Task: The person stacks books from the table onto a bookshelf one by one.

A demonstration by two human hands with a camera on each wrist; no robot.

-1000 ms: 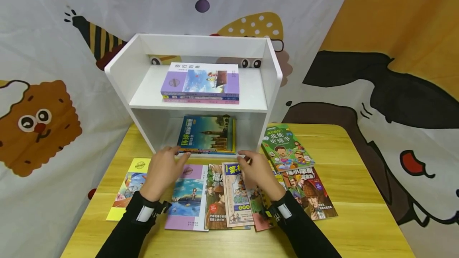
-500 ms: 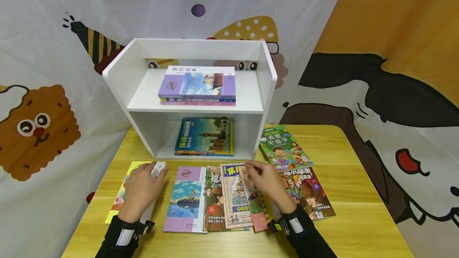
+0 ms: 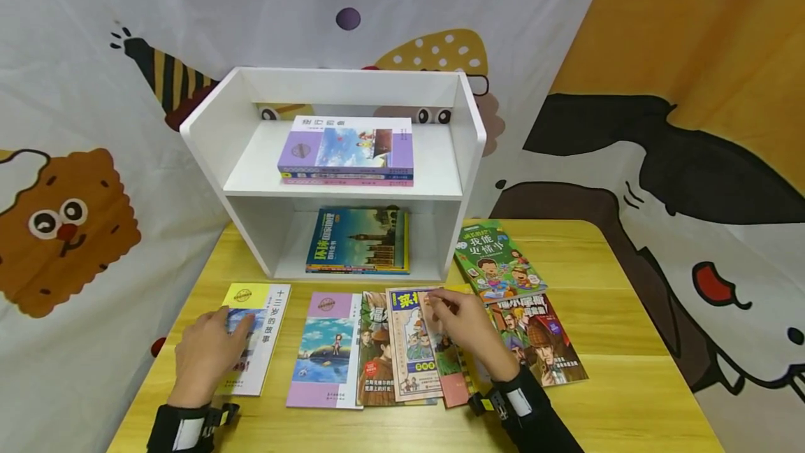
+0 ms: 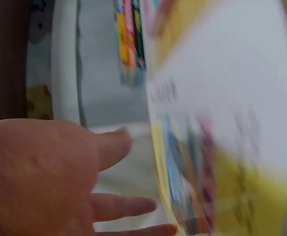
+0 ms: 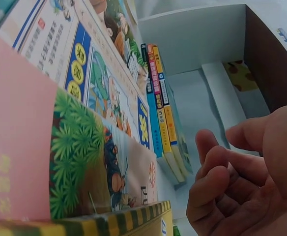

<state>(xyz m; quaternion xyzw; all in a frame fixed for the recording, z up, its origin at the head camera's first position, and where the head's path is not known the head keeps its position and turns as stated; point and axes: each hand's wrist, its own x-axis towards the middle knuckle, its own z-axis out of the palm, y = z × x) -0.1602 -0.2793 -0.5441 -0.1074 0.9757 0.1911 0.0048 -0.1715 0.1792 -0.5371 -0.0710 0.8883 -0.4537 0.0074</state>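
Observation:
My left hand [image 3: 204, 356] lies over the left part of a yellow-and-white storybook [image 3: 267, 341] on the table. In the left wrist view its fingers [image 4: 121, 207] are stretched out toward the book's edge, and the picture is blurred. The right hand [image 3: 473, 331] hovers over the top of a book with a pink lower cover [image 3: 454, 389]. Its fingers [image 5: 217, 179] are loosely bent with nothing between them. A tan comic-style book [image 3: 416, 362], a detective book [image 3: 377, 369] and a purple book [image 3: 327, 351] lie left of the right hand.
Behind the books stands a white two-tier shelf [image 3: 342, 192]. A purple-topped stack [image 3: 346, 149] is on its upper tier, and a geography-book stack [image 3: 358, 240] on the lower. Right of it, a green book [image 3: 499, 264] overlaps a detective book [image 3: 547, 348].
My left hand has moved from the lower shelf's front edge left and toward me, over the yellow-and-white book. The right hand has drawn back slightly from the shelf edge and stayed near there.

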